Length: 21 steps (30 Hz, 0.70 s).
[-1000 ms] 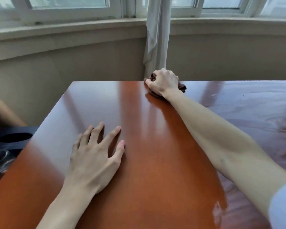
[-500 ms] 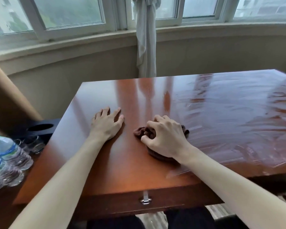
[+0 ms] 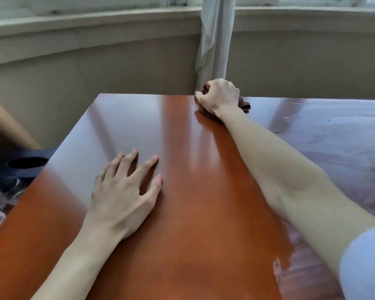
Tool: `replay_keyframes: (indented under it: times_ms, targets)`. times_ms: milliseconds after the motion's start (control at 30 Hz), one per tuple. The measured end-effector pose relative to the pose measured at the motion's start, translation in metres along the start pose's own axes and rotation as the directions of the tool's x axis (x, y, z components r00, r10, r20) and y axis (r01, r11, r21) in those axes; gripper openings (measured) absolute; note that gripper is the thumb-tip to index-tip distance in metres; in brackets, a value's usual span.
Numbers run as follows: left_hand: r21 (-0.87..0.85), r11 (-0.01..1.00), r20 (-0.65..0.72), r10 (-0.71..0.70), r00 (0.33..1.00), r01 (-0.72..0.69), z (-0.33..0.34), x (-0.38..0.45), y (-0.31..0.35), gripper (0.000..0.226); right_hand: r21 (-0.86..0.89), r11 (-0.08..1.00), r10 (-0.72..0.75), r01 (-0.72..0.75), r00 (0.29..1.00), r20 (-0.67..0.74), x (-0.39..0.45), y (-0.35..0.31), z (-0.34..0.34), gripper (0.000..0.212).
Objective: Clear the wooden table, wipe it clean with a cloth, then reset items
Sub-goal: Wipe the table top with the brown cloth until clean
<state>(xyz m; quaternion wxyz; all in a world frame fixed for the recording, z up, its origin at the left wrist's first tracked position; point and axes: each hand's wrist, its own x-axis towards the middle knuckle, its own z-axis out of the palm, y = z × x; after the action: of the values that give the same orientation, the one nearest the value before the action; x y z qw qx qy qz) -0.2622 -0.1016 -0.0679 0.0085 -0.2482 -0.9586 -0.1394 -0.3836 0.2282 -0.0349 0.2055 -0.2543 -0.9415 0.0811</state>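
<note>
Gripping the cloth (image 3: 244, 105) at the table's (image 3: 182, 213) far edge, right hand (image 3: 219, 96) risks overshooting; left hand (image 3: 123, 191) lies flat, empty.

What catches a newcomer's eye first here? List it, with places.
The right hand grips a bunched brown cloth at the far edge of the glossy wooden table, arm stretched across it. Nearer, the left hand rests flat on the wood, fingers spread. A pale curtain hangs just behind the cloth.
</note>
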Motion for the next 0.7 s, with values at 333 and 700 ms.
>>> replay_keyframes:
  times_ms: [333, 700]
  targets:
    - [0.014, 1.0, 0.026, 0.026, 0.999, -0.027, -0.005, -0.004, 0.004, 0.059, 0.071, 0.985, -0.158, 0.155, 0.987, 0.039, -0.203, -0.008, -0.075, 0.035]
    - [0.004, 0.998, 0.025, 0.06, 0.998, -0.06, -0.004, -0.006, 0.003, 0.056, 0.055, 0.954, -0.298, 0.295, 0.953, 0.062, -0.291, -0.003, -0.112, 0.035]
